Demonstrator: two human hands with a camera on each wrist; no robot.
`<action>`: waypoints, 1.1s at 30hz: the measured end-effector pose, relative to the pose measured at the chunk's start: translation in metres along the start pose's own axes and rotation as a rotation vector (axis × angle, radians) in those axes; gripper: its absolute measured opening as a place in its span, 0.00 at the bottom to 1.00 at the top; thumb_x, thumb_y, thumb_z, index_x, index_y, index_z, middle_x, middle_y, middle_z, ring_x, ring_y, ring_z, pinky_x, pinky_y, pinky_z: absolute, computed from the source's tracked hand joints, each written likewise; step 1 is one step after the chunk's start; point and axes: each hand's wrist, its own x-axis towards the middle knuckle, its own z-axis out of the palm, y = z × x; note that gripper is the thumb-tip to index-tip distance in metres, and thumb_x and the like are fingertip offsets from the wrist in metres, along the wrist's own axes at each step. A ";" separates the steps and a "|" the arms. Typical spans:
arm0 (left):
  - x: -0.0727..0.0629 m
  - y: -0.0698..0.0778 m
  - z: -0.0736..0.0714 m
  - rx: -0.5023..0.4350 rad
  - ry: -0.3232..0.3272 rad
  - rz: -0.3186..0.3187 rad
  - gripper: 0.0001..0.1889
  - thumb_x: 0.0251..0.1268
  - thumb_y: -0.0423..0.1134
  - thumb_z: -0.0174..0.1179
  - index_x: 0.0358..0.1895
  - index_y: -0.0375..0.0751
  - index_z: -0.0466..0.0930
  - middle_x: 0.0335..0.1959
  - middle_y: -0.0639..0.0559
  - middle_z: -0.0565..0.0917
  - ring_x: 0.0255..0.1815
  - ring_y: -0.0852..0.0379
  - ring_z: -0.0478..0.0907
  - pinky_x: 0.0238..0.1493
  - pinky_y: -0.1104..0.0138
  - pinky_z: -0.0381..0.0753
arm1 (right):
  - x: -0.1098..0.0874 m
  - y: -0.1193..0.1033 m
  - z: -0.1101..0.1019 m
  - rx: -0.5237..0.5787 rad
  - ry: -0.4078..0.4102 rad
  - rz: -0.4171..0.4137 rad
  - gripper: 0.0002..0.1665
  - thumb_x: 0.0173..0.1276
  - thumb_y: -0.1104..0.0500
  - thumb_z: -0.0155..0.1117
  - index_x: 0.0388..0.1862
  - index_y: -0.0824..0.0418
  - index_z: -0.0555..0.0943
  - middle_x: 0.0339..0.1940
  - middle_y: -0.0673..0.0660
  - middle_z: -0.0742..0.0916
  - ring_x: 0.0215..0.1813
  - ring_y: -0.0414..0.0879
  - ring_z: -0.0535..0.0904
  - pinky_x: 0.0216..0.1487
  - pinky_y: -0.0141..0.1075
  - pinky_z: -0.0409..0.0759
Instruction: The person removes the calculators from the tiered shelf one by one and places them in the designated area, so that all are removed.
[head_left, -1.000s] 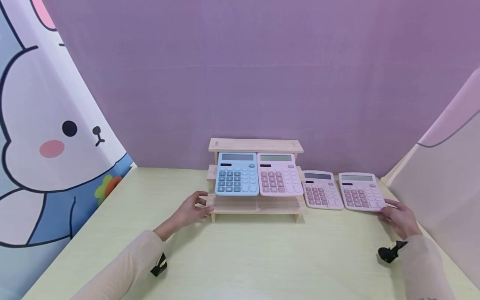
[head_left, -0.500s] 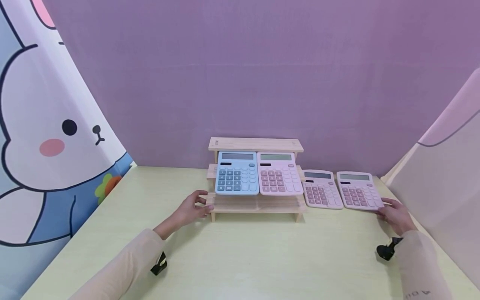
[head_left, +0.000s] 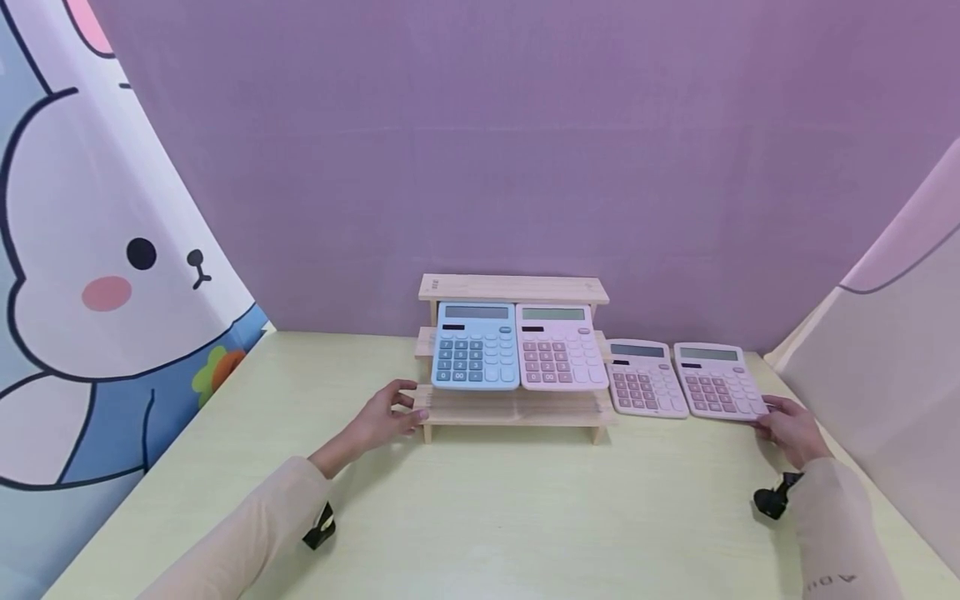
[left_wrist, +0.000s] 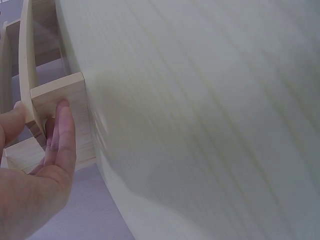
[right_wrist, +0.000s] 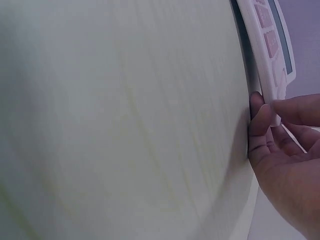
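A tiered wooden shelf (head_left: 510, 407) stands mid-table in the head view. My left hand (head_left: 378, 422) grips the left end of its lowest board. In the left wrist view, the thumb is on the board's face and the fingers (left_wrist: 65, 135) lie against the side support (left_wrist: 62, 95). At the right, my right hand (head_left: 793, 432) pinches the lower right corner of a pink calculator (head_left: 720, 381), with the thumb on one face and fingers beneath. The right wrist view shows that calculator's edge (right_wrist: 260, 55) tilted slightly off the table.
A blue calculator (head_left: 475, 347) and a pink one (head_left: 562, 347) lean side by side on the shelf. Another pink calculator (head_left: 647, 378) lies between the shelf and the held one. A purple backdrop (head_left: 510, 150) rises behind the pale table (head_left: 517, 517).
From the first frame to the second, my right hand shifts the pink calculator slightly left, closer to its neighbour. It then stays put. My left hand keeps its place on the shelf.
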 end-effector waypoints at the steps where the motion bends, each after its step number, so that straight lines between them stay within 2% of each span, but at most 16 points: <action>1: 0.000 0.000 0.000 -0.001 0.001 0.001 0.31 0.61 0.34 0.58 0.63 0.26 0.55 0.45 0.32 0.73 0.36 0.52 0.81 0.40 0.60 0.85 | 0.001 0.000 0.000 -0.006 0.001 0.008 0.38 0.61 0.73 0.45 0.66 0.80 0.41 0.26 0.34 0.73 0.28 0.31 0.74 0.31 0.25 0.78; 7: 0.001 -0.001 0.001 -0.012 0.010 -0.009 0.30 0.61 0.33 0.59 0.62 0.27 0.56 0.44 0.33 0.73 0.38 0.50 0.82 0.39 0.61 0.85 | 0.002 -0.001 -0.002 -0.042 -0.012 0.032 0.38 0.61 0.73 0.44 0.67 0.81 0.41 0.27 0.36 0.73 0.29 0.31 0.74 0.32 0.26 0.78; 18: 0.000 0.001 0.002 -0.025 0.018 -0.018 0.30 0.60 0.32 0.59 0.62 0.27 0.56 0.45 0.32 0.74 0.38 0.50 0.82 0.39 0.60 0.85 | 0.002 0.005 -0.003 -0.030 -0.001 -0.022 0.37 0.60 0.73 0.45 0.65 0.83 0.42 0.26 0.36 0.73 0.27 0.31 0.75 0.32 0.24 0.79; 33: -0.001 0.000 0.002 -0.015 0.012 0.013 0.29 0.60 0.32 0.58 0.62 0.26 0.56 0.44 0.32 0.73 0.37 0.49 0.82 0.39 0.59 0.85 | 0.000 0.000 -0.001 -0.098 0.028 -0.015 0.36 0.58 0.73 0.44 0.63 0.84 0.45 0.23 0.39 0.75 0.26 0.31 0.74 0.29 0.25 0.78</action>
